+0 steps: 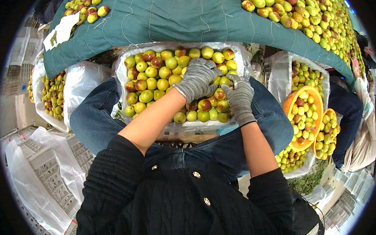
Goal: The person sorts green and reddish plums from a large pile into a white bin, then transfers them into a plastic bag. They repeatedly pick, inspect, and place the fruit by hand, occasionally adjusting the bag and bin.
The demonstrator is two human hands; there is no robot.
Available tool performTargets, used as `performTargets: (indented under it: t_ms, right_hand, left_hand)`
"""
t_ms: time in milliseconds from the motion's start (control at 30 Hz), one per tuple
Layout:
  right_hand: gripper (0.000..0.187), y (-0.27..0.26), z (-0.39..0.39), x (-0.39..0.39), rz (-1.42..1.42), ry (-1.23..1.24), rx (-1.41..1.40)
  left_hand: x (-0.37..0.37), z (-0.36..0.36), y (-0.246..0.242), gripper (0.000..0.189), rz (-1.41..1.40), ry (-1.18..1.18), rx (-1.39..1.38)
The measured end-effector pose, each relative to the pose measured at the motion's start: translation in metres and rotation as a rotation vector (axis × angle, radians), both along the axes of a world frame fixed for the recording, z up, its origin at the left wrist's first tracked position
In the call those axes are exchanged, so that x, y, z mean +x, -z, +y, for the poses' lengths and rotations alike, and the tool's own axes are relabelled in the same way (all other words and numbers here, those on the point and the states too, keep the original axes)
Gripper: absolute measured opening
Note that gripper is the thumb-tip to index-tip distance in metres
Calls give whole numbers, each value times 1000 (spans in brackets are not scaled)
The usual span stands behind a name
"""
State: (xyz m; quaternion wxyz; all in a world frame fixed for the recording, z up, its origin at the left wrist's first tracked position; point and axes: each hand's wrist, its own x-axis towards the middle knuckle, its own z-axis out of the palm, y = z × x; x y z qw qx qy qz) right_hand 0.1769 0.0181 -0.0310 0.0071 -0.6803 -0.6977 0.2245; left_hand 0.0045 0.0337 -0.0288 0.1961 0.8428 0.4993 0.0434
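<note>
Green and reddish-brown jujubes point(162, 84) fill a crate point(122, 73) lined with clear plastic film and white padding, between my knees. My left hand point(197, 78), in a grey knit glove, lies over the middle right of the fruit with its fingers curled down. Its fingertips are partly hidden, so a hold on any jujube cannot be made out. My right hand point(240, 95), gloved alike, is at the crate's right side. Its thumb and fingers are around a green jujube point(224, 80) near the edge, touching or very close to it.
A green cloth-covered surface point(172, 18) beyond the crate bears a large jujube heap point(314, 13) and a white paper point(62, 31). Lined crates of jujubes stand left point(52, 94) and right point(309, 76). Orange baskets point(288, 104) of fruit sit right, near another person's leg point(346, 112). Empty plastic crates point(49, 162) lie lower left.
</note>
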Motion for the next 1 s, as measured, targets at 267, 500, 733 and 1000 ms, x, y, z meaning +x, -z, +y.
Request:
performTargets:
  t_ms: [267,500,733,1000]
  right_hand:
    - [27,9,2,12,299,270,240]
    - [56,45,7,-1,162,-38,362]
    - [57,61,12,1,114,-84,443]
    - [57,45,59,-11,-166,-257,397]
  left_hand:
    - [-18,-28,16,44,-206,-118,224]
    - [-63,-8,41,48,-84,-515,465]
    - [-107,23,46,36,-159,-423,233]
    - [-73,21,35,54,152,-289,140]
